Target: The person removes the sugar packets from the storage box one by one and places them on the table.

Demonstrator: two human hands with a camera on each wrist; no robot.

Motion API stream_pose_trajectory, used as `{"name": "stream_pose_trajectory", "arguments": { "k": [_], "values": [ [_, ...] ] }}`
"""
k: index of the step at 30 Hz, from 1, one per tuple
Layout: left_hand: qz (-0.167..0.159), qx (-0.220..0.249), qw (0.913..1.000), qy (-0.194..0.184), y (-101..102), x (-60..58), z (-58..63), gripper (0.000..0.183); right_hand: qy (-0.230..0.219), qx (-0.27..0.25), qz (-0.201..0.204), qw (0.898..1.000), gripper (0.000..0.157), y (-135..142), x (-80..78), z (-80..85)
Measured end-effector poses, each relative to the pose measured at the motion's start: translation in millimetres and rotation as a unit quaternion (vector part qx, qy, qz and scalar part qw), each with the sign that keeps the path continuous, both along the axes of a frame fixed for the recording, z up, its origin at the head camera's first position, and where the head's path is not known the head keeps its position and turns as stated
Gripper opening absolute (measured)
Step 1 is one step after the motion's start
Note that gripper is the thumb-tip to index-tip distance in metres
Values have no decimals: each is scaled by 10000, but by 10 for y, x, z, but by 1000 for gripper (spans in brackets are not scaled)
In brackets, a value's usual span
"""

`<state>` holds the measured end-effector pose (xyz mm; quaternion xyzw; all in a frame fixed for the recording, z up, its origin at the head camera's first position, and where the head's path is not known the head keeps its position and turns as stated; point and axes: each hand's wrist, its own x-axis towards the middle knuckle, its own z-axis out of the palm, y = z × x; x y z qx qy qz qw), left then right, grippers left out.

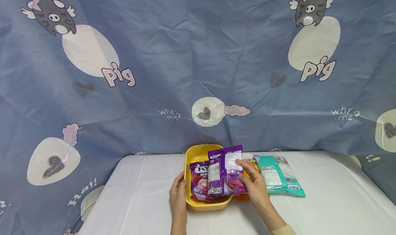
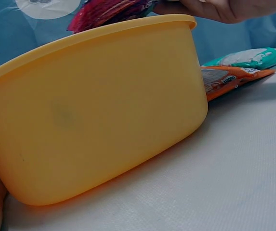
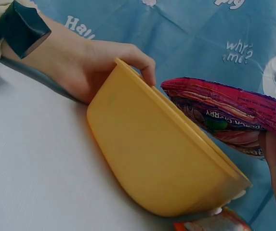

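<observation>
A yellow plastic tub (image 1: pixel 193 155) stands on the white-covered table. Its left side is held by my left hand (image 1: pixel 178 198), whose fingers bend over the rim in the right wrist view. My right hand (image 1: pixel 256 187) grips a purple candy bag (image 1: pixel 215 173) by its right edge, raised over the tub's right part with its printed back showing. In the right wrist view that bag (image 3: pixel 219 113) is above the rim. Another purple candy bag (image 1: pixel 197 178), with "FOX" lettering, lies in the tub, partly covered by the held one.
Right of the tub lies an orange bag (image 1: pixel 248 164), partly hidden behind the right hand and the held bag. A teal bag (image 1: pixel 272 175) lies beside it, farther right. Behind the table hangs a blue pig-print cloth (image 1: pixel 154 73).
</observation>
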<state>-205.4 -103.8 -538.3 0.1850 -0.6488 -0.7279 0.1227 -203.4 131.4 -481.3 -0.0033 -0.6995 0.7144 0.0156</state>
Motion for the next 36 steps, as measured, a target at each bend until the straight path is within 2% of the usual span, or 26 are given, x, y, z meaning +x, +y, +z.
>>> {"name": "stream_pose_trajectory", "arguments": {
  "k": [15, 36],
  "values": [
    [-66, -10, 10000, 6, -6, 11, 21, 38, -6, -274, 78, 9996, 43, 109, 83, -21],
    [-28, 14, 10000, -17, -1, 4, 27, 38, 148, -34, 49, 9999, 44, 297, 171, -101]
  ]
}}
